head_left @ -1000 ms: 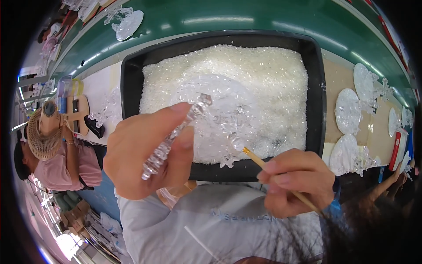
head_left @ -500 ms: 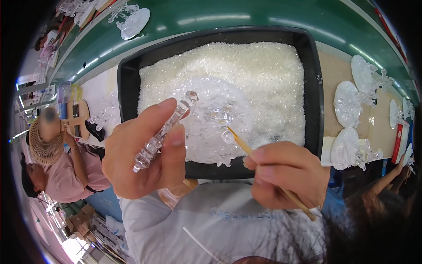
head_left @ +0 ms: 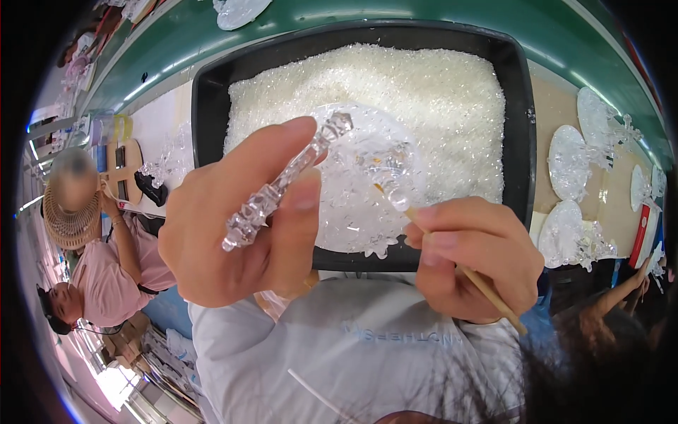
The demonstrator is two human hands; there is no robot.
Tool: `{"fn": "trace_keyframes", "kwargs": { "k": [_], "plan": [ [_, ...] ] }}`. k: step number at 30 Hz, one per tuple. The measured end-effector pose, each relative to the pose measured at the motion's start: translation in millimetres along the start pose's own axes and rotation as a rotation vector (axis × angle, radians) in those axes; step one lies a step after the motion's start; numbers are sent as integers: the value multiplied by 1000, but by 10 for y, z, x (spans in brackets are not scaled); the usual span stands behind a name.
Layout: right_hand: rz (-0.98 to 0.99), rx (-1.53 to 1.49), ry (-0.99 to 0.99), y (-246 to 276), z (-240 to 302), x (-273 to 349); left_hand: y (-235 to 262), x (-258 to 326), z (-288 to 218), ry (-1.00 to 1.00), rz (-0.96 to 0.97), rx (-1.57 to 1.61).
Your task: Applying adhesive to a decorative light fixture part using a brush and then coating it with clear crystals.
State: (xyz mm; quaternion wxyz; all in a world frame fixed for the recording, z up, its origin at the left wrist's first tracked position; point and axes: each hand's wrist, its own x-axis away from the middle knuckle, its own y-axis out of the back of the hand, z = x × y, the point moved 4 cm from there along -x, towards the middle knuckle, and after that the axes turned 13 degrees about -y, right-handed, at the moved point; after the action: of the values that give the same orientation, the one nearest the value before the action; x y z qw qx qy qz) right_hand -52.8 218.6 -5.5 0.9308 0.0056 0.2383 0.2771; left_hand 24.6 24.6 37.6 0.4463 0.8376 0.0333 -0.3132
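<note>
My left hand (head_left: 236, 219) pinches a clear, faceted rod (head_left: 272, 194) between thumb and fingers, held slanting above a round clear disc (head_left: 342, 230). My right hand (head_left: 480, 258) grips a thin wooden stick (head_left: 491, 297) like a pen. Its yellowish tip points at the disc, beside a small clear rounded piece (head_left: 397, 199); whether they touch, I cannot tell. Clear parts (head_left: 378, 162) stand out around the disc's middle. The disc lies on whitish, glittering granules (head_left: 438, 92), partly hidden behind my left hand.
A black tray (head_left: 521, 141) holds the granules. At the right stand several clear discs with ornate parts (head_left: 568, 162). Another clear disc (head_left: 240, 10) lies on the green surface (head_left: 318, 14) at the far side. At the left, a person in pink (head_left: 113, 272) sits near a wooden board (head_left: 128, 166).
The tray and disc sit slightly higher and farther right in view. Both hands have shifted right and slightly up, keeping hold of the rod and the stick.
</note>
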Motion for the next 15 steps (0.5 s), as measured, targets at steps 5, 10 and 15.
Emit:
{"fn": "trace_keyframes", "kwargs": {
  "k": [5,10,15],
  "plan": [
    [14,33,23,-38,-26,-12,20,-39,-6,-34,5,22],
    [4,71,7,-39,1,-14,47,-27,-19,-25,24,22],
    [-147,2,53,18,-1,134,59,-4,-9,10,75,-14]
  ]
}}
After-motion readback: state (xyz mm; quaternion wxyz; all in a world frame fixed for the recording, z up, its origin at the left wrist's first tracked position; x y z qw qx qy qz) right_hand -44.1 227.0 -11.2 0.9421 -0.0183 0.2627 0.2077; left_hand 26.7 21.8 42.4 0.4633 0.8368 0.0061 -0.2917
